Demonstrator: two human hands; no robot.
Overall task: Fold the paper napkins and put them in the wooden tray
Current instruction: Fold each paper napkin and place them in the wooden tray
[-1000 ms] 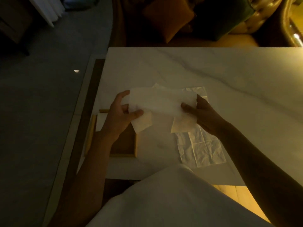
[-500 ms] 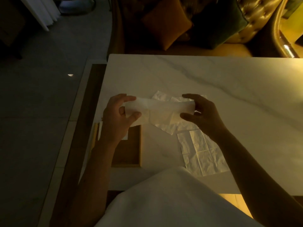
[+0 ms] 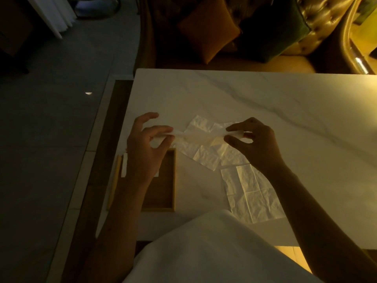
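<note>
A white paper napkin, folded into a narrow strip, hangs stretched above the table between my two hands. My left hand pinches its left end with thumb and finger, the other fingers spread. My right hand pinches its right end. Below the strip lie two unfolded napkins on the marble table: one under the strip and one nearer me. The wooden tray sits at the table's left edge under my left forearm, with a folded white napkin partly hidden in it.
The white marble table stretches away to the right and back. A sofa with an orange cushion stands beyond the far edge. Dark floor lies to the left. My white clothing covers the near table edge.
The napkin held between my hands has gone from a wide sheet to a thin strip. Both hands have shifted slightly and now pinch its ends with the fingertips.
</note>
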